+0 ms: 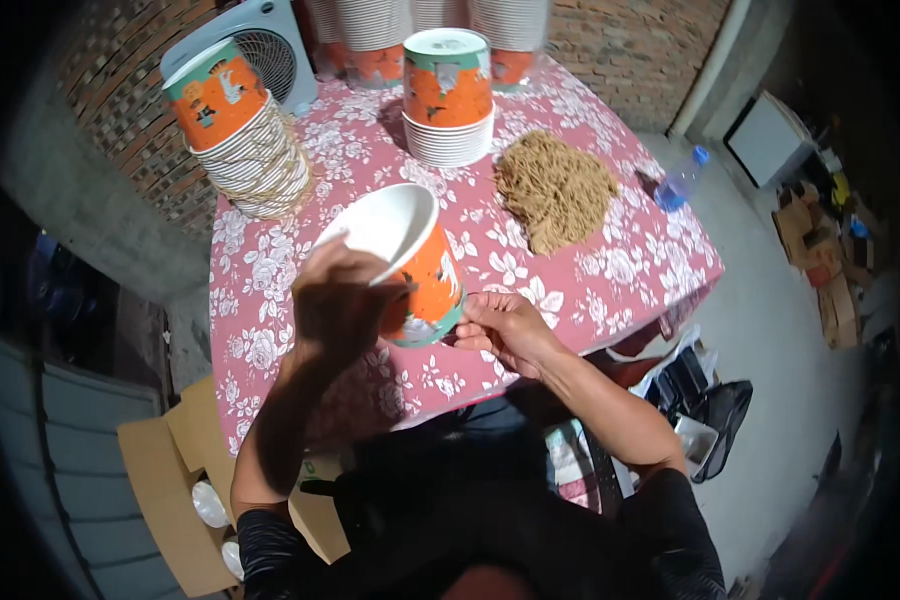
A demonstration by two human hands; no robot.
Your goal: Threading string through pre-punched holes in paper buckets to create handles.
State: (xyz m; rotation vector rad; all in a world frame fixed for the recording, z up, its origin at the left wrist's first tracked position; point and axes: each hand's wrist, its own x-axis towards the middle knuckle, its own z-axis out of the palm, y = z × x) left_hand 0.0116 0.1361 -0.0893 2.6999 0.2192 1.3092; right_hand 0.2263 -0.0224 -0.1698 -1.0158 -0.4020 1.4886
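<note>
An orange and green paper bucket (432,285) with a white inside is tilted over the near part of the table, its mouth toward the upper left. My left hand (335,290) is closed at its rim, with fingers bent near the opening; the hand hides part of the bucket's side. My right hand (505,328) pinches the green band at the bucket's base. Beyond it stands a stack of similar upside-down buckets (448,105). Another stack (235,130) at the left has brown cords hanging around its rims. A heap of brown cord (555,190) lies right of the middle stack.
A pink floral cloth (270,300) covers the table. At the back are a box fan (270,55) and tall bucket stacks (370,30). A blue-capped plastic bottle (680,180) stands by the right edge. An open cardboard box (165,480) sits at the lower left.
</note>
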